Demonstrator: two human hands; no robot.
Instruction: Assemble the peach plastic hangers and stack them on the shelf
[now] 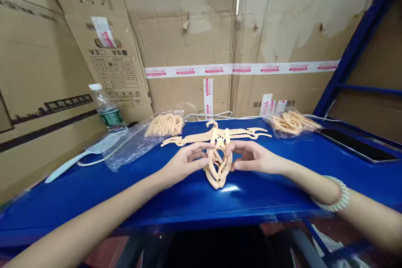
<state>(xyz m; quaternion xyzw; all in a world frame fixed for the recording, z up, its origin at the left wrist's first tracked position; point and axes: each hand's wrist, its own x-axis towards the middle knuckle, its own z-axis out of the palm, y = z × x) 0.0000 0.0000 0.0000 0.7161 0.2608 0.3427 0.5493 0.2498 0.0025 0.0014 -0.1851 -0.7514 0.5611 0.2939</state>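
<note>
A cream folding clothes hanger (pixel 220 171), its arms folded in, is held between my two hands just above the blue tabletop. My left hand (pixel 188 160) pinches its left side with thumb and fingers. On the opposite side, my right hand (pixel 251 157) has its fingers closed on the hanger's edge. Right behind it lies another cream hanger (pixel 197 137) with its arms spread out and its hook pointing to the back. The held hanger covers the middle of that one.
Plastic bags of folded hangers lie at back left (pixel 166 124) and back right (pixel 290 122). A water bottle (pixel 109 111) and a pale fly swatter (pixel 81 155) are at left, a black phone (pixel 356 144) at right. Cardboard (pixel 194 42) walls the back; a white cable (pixel 213 115) runs along it.
</note>
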